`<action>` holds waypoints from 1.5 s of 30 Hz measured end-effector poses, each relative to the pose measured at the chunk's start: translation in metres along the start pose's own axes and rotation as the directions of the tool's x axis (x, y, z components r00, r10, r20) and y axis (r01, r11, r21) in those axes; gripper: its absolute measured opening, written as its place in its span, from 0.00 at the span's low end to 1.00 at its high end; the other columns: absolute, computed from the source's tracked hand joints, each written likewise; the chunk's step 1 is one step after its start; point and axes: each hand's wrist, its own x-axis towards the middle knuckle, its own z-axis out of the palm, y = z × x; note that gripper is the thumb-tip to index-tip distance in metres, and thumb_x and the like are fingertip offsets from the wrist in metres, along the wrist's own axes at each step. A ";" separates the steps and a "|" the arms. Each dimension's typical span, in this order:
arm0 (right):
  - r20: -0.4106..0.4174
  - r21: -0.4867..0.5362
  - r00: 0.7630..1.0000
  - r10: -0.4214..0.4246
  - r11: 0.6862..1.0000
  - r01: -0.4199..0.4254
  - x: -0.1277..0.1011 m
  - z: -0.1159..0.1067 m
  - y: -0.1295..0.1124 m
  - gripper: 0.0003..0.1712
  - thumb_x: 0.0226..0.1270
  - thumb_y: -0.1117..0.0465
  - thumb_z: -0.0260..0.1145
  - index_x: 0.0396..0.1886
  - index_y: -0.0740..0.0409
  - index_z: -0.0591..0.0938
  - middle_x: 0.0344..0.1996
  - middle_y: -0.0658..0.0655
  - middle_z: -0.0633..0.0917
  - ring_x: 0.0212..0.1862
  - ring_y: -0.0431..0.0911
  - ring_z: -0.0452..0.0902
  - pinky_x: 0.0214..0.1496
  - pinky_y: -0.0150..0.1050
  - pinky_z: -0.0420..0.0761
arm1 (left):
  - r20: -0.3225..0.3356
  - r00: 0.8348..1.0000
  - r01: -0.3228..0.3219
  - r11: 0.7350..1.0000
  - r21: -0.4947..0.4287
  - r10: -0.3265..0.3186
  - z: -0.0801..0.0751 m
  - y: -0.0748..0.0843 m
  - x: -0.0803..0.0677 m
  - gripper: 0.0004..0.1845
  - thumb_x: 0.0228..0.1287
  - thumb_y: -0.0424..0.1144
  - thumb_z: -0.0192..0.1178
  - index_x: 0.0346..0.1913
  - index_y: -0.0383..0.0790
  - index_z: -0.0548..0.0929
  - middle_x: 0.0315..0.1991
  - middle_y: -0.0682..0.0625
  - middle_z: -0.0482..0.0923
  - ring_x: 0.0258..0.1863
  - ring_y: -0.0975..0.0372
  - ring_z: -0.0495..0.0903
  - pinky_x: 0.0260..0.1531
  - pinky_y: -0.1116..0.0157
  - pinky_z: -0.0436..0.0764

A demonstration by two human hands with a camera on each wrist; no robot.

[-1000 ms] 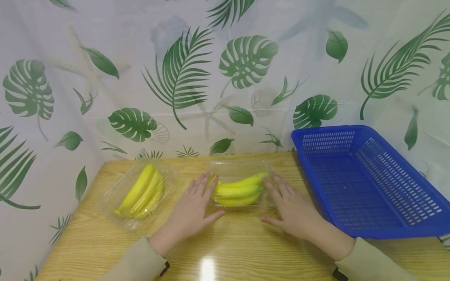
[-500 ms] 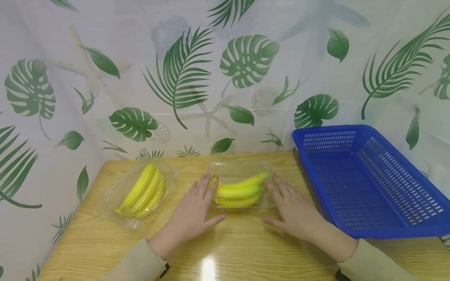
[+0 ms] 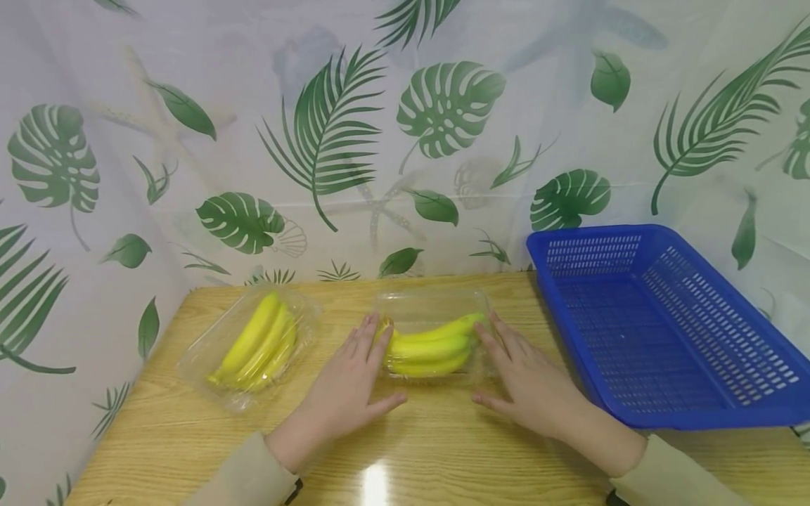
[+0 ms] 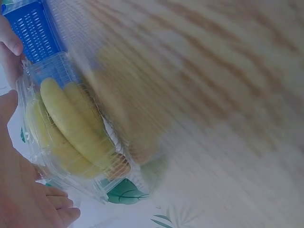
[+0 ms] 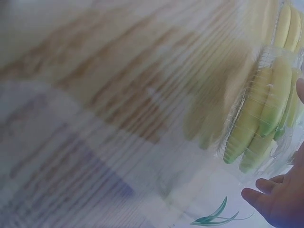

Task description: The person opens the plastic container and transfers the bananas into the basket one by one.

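On the wooden surface (image 3: 443, 450), centre: clear banana box (image 3: 432, 336). Left hand (image 3: 344, 386) at its 9 o'clock, right hand (image 3: 528, 386) at 3 o'clock; each grip wide, fingers straight against the box sides. Blue basket (image 3: 664, 330) at 3 o'clock, second banana box (image 3: 253, 348) at 9 o'clock.

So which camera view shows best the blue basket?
The head view: the whole blue basket sits on the table, right of the right hand. The left wrist view shows only a blue corner behind the banana box. In the right wrist view I cannot find it.
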 end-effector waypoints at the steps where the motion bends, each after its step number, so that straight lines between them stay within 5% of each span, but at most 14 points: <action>1: -0.003 -0.004 1.000 -0.002 1.000 0.002 0.000 0.000 0.000 0.61 0.70 0.37 0.71 0.87 0.59 0.51 0.84 0.73 0.53 0.78 0.71 0.65 0.75 0.68 0.75 | -0.003 1.000 -0.004 1.000 0.000 0.004 0.000 0.000 0.000 0.56 0.71 0.68 0.60 0.84 0.30 0.54 0.85 0.29 0.44 0.85 0.40 0.51 0.85 0.46 0.57; 12: -0.026 0.005 0.999 -0.022 1.000 0.023 -0.005 0.001 -0.001 0.61 0.69 0.37 0.73 0.86 0.61 0.52 0.83 0.74 0.54 0.76 0.72 0.68 0.72 0.68 0.77 | 0.025 1.000 -0.009 1.000 -0.018 0.010 -0.003 0.004 -0.005 0.57 0.71 0.69 0.59 0.85 0.31 0.51 0.86 0.31 0.40 0.86 0.39 0.48 0.85 0.46 0.55; 45: -0.024 -0.003 0.998 -0.051 0.999 0.051 -0.020 0.000 -0.004 0.62 0.66 0.35 0.73 0.86 0.59 0.53 0.83 0.72 0.57 0.75 0.69 0.71 0.74 0.65 0.78 | 0.019 0.998 -0.067 0.995 0.071 0.066 -0.003 0.009 -0.025 0.56 0.71 0.68 0.59 0.84 0.31 0.54 0.84 0.27 0.48 0.85 0.38 0.52 0.84 0.47 0.56</action>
